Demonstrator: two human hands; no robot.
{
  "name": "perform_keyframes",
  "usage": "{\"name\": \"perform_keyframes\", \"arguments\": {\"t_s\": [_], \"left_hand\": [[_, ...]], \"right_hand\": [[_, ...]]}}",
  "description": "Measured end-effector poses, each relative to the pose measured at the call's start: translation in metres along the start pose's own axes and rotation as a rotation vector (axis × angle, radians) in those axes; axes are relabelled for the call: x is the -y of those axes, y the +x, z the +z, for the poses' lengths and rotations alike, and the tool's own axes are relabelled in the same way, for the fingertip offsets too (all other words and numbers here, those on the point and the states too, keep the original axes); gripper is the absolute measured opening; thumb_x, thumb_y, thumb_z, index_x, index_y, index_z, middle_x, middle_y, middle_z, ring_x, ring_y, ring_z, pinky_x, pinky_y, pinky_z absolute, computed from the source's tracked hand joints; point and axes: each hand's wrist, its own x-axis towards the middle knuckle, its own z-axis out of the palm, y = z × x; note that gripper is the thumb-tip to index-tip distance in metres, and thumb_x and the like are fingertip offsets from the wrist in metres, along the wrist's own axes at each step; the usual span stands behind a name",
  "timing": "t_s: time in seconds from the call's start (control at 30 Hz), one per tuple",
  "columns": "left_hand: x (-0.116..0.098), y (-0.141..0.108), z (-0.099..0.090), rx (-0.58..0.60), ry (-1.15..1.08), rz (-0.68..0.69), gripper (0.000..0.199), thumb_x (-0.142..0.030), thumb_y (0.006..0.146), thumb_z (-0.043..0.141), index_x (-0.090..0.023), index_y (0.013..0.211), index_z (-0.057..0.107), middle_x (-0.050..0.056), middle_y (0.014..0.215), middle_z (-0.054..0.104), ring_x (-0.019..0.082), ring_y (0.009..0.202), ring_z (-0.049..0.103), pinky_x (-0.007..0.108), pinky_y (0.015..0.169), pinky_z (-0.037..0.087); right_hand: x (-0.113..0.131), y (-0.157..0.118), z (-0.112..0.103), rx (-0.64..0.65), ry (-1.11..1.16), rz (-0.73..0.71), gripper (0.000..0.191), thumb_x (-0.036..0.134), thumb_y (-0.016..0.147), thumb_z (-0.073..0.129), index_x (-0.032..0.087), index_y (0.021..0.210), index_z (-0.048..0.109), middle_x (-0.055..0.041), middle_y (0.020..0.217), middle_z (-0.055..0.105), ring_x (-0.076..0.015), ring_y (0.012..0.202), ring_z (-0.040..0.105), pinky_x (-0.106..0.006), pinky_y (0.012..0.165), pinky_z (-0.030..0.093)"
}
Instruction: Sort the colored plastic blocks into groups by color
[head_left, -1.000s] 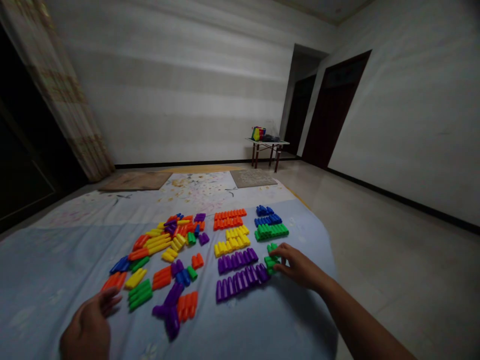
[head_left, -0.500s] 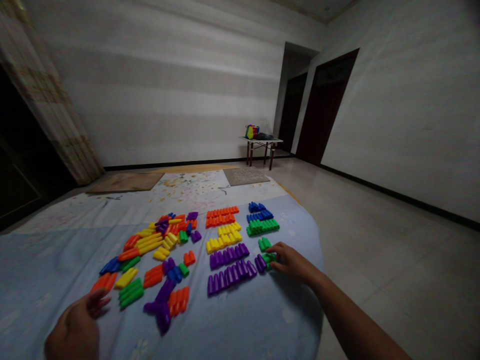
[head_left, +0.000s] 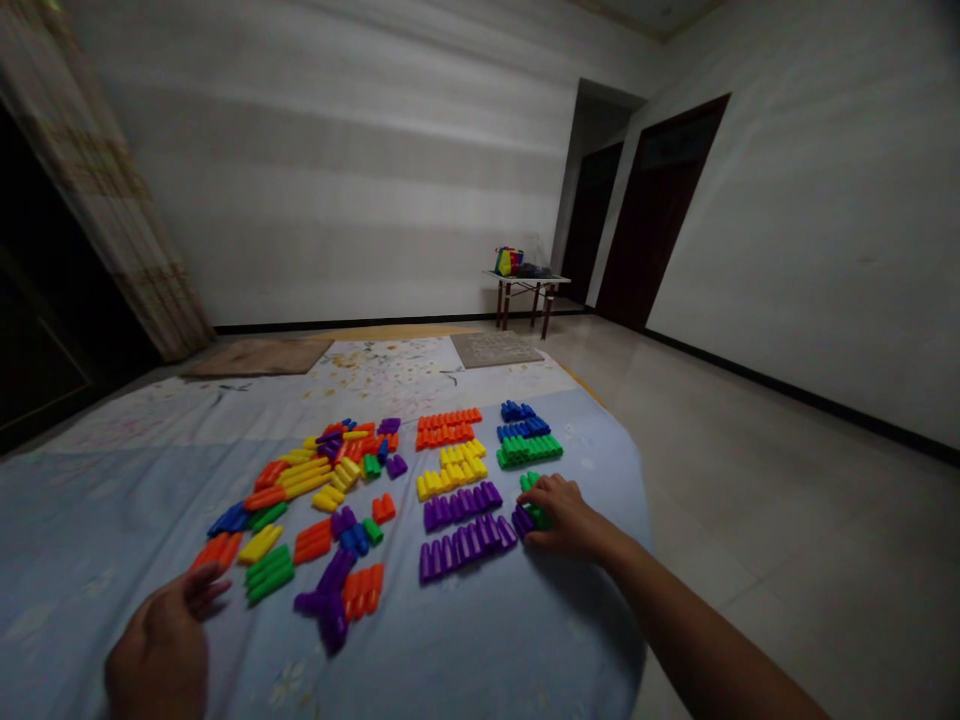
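Note:
My right hand [head_left: 562,515] is over the green pieces [head_left: 538,516] at the right, its fingers bent around them next to a short purple piece [head_left: 523,521]. Those fingers partly hide the green pieces. Just beyond lies another green pair [head_left: 529,481]. My left hand [head_left: 169,625] hovers at the lower left near orange pieces [head_left: 217,550], fingers loosely curled and apart, holding nothing. Purple rows [head_left: 465,548], yellow rows [head_left: 452,478], orange rows [head_left: 448,429], a green row [head_left: 529,451] and blue pieces [head_left: 523,428] lie in the middle.
Mixed coloured pieces [head_left: 304,475] lie in a loose group at left, with a purple branched piece [head_left: 330,602] in front. Two mats [head_left: 259,357] [head_left: 495,350] rest at the cloth's far edge. A small table [head_left: 529,278] stands beyond on the floor.
My right hand has moved slightly left and closer over the green pieces, covering more of them. My left hand remains near the orange pieces. The view has shifted slightly.

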Motion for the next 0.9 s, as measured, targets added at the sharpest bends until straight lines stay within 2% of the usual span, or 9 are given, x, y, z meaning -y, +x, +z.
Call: {"name": "perform_keyframes", "arguments": {"t_s": [0.13, 0.27, 0.47, 0.53, 0.7, 0.9], "left_hand": [[-0.017, -0.007, -0.005, 0.050, -0.026, -0.104, 0.038, -0.034, 0.072, 0.031, -0.020, 0.088, 0.062, 0.000, 0.076, 0.065, 0.020, 0.078, 0.064, 0.034, 0.075, 0.049], [-0.025, -0.010, -0.005, 0.031, -0.081, -0.148, 0.034, -0.032, 0.070, 0.033, -0.020, 0.086, 0.061, 0.000, 0.074, 0.063, 0.019, 0.076, 0.063, 0.034, 0.076, 0.048], [-0.030, -0.012, -0.005, 0.048, -0.105, -0.146, 0.032, -0.031, 0.070, 0.033, -0.019, 0.082, 0.060, 0.000, 0.072, 0.061, 0.020, 0.074, 0.061, 0.036, 0.077, 0.047], [-0.029, -0.012, -0.005, 0.047, -0.114, -0.151, 0.031, -0.032, 0.070, 0.033, -0.019, 0.081, 0.060, 0.000, 0.072, 0.062, 0.020, 0.075, 0.061, 0.036, 0.077, 0.047], [-0.027, -0.011, -0.006, 0.059, -0.112, -0.119, 0.032, -0.031, 0.070, 0.033, -0.019, 0.082, 0.060, -0.001, 0.072, 0.062, 0.019, 0.071, 0.061, 0.034, 0.073, 0.048], [-0.027, -0.011, -0.005, 0.041, -0.124, -0.147, 0.033, -0.030, 0.070, 0.033, -0.018, 0.084, 0.060, 0.000, 0.074, 0.062, 0.019, 0.074, 0.061, 0.035, 0.077, 0.048]], "right_hand": [[0.004, -0.002, -0.005, -0.038, 0.129, 0.017, 0.039, 0.024, 0.064, 0.069, 0.020, 0.101, 0.057, -0.0048, 0.101, 0.058, -0.0213, 0.097, 0.048, -0.036, 0.086, 0.036], [0.005, -0.001, -0.001, -0.060, 0.219, 0.045, 0.039, 0.021, 0.063, 0.067, 0.019, 0.100, 0.053, -0.0049, 0.099, 0.056, -0.0193, 0.092, 0.051, -0.033, 0.081, 0.040], [0.010, 0.003, 0.002, -0.070, 0.361, -0.069, 0.035, 0.017, 0.068, 0.061, 0.019, 0.101, 0.049, -0.0029, 0.095, 0.058, -0.0153, 0.086, 0.054, -0.030, 0.078, 0.043], [0.010, 0.004, 0.002, -0.072, 0.379, -0.086, 0.038, 0.018, 0.069, 0.061, 0.018, 0.105, 0.048, -0.0038, 0.097, 0.058, -0.0152, 0.088, 0.054, -0.030, 0.080, 0.044], [0.008, 0.003, 0.003, -0.063, 0.375, -0.080, 0.061, 0.018, 0.069, 0.062, 0.019, 0.126, 0.039, -0.0060, 0.105, 0.056, -0.0163, 0.095, 0.054, -0.034, 0.087, 0.042], [0.005, 0.003, 0.003, -0.041, 0.341, -0.082, 0.042, 0.019, 0.069, 0.063, 0.019, 0.110, 0.052, -0.0042, 0.100, 0.059, -0.0167, 0.092, 0.055, -0.032, 0.084, 0.042]]}}
